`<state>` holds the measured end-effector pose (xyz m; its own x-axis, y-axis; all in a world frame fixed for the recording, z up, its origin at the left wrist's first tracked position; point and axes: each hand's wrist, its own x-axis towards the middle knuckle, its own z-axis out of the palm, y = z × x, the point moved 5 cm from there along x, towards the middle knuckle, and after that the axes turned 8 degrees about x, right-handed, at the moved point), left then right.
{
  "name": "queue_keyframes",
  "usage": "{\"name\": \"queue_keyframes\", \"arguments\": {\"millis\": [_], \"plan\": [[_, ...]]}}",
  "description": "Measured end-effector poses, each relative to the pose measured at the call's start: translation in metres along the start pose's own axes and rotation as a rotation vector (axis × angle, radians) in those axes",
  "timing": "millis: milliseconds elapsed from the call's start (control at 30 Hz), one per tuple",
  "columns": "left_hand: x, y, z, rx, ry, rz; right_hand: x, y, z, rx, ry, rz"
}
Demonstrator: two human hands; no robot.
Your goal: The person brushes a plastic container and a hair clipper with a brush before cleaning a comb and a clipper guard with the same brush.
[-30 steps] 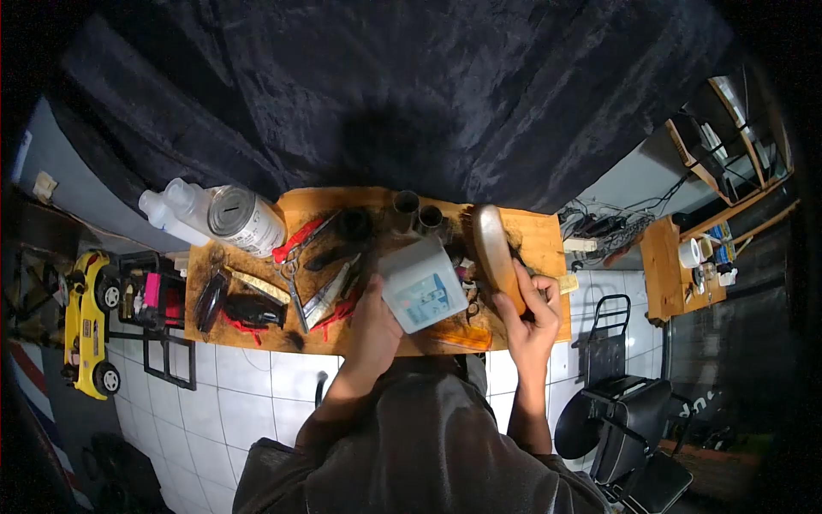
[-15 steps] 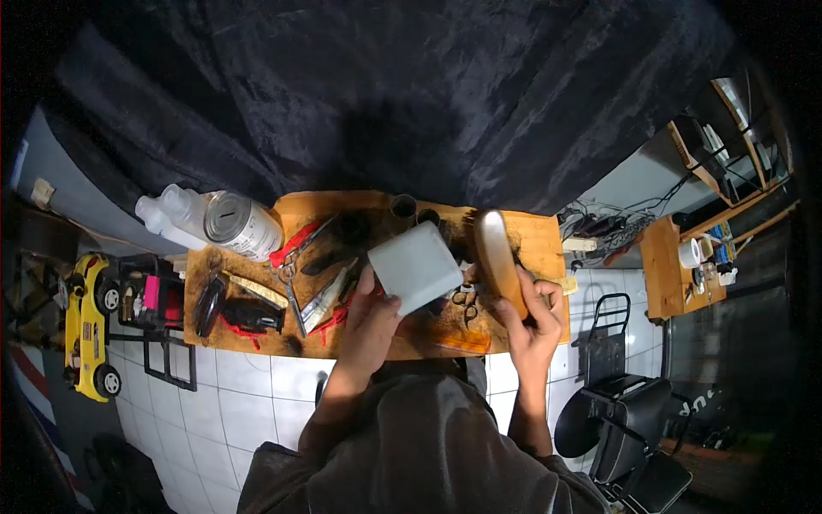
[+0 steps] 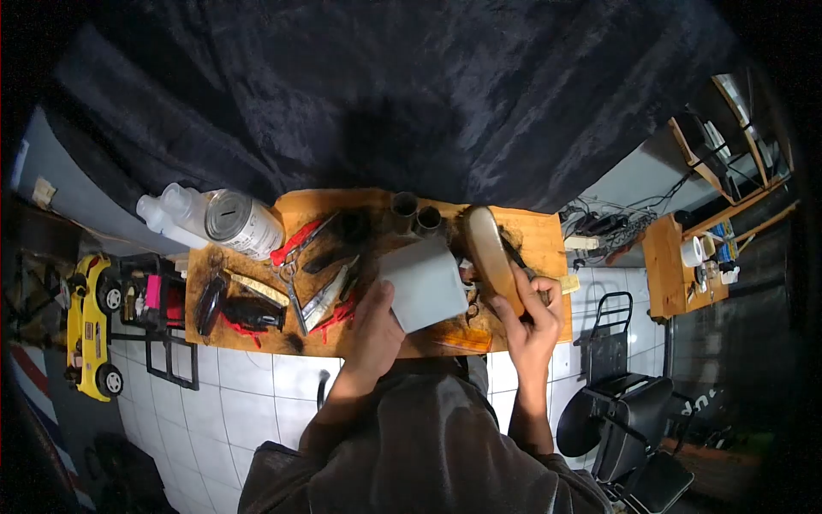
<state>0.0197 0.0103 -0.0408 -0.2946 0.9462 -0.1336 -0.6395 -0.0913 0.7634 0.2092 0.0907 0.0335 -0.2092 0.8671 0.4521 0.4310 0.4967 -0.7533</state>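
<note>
My left hand [image 3: 375,334] grips a pale grey, flat box-like block [image 3: 423,284] by its lower left side, above the table. In my right hand [image 3: 533,321] is a wooden-handled brush [image 3: 490,248], its dark bristles turned away to the left; thumb and fingers close on its lower end. The brush is tilted and apart from the block. Below them on the wooden table [image 3: 539,231] lie scissors [image 3: 289,278] with red handles, dark hair clippers [image 3: 253,314], a folding razor-like tool [image 3: 325,301] and an orange comb [image 3: 462,339].
A white-labelled tin [image 3: 244,224] and clear plastic bottles [image 3: 177,210] stand at the table's left end. Two dark cups [image 3: 404,212] are at the back. Dark hair clippings are scattered about. A yellow toy car [image 3: 90,325] is to the left, a black folding chair [image 3: 629,428] to the right.
My left hand has moved the block slightly down and to the right, uncovering the cups behind it. The brush has shifted slightly left in my right hand.
</note>
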Motion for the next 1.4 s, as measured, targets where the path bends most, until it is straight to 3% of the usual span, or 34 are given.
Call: {"name": "queue_keyframes", "arguments": {"millis": [33,133,200,267,367,500,600,667,733,800,900,1033,1133,1200,1267,1400], "plan": [[0.002,0.002,0.003,0.050,-0.071,0.039,-0.001,0.005,-0.002,0.111,0.021,0.092],[-0.002,-0.007,0.005,-0.012,-0.044,-0.034,-0.010,-0.001,-0.001,0.244,-0.153,-0.107],[0.000,-0.026,-0.009,-0.148,-0.145,-0.006,-0.016,-0.018,0.009,0.357,-0.378,-0.183],[0.003,-0.031,-0.013,-0.224,-0.163,0.003,-0.024,-0.023,0.020,0.368,-0.419,-0.041],[0.005,-0.009,0.007,-0.244,-0.042,0.001,-0.018,-0.012,0.012,0.216,-0.281,-0.121],[0.007,0.013,0.006,-0.028,0.039,0.069,-0.008,0.000,-0.003,0.064,-0.026,-0.017],[0.007,0.006,-0.002,-0.037,-0.029,0.049,-0.009,0.001,-0.006,0.161,-0.084,-0.034],[0.007,-0.002,-0.005,-0.045,-0.055,0.109,-0.014,-0.009,0.003,0.329,-0.301,-0.078],[0.006,-0.009,-0.004,0.089,-0.077,0.143,-0.016,-0.030,0.011,0.245,-0.455,-0.126],[0.002,-0.013,-0.004,-0.141,-0.109,0.042,-0.018,-0.019,0.015,0.226,-0.370,-0.042],[-0.002,0.006,0.010,0.087,-0.179,0.047,-0.005,-0.006,0.006,0.023,-0.132,-0.074],[-0.001,0.002,0.001,0.017,-0.173,0.111,0.003,-0.001,-0.008,0.068,0.042,0.003],[-0.002,0.001,0.002,-0.429,-0.204,0.007,-0.007,-0.012,-0.001,0.256,-0.231,-0.135],[-0.001,-0.006,0.001,-0.410,-0.189,-0.020,-0.016,-0.032,0.010,0.273,-0.418,-0.228],[0.004,-0.018,-0.008,-0.388,-0.179,-0.014,-0.021,-0.039,0.022,0.292,-0.445,-0.117],[0.005,-0.006,0.000,-0.172,0.018,0.008,-0.014,-0.008,0.017,0.179,-0.193,-0.049]]}}
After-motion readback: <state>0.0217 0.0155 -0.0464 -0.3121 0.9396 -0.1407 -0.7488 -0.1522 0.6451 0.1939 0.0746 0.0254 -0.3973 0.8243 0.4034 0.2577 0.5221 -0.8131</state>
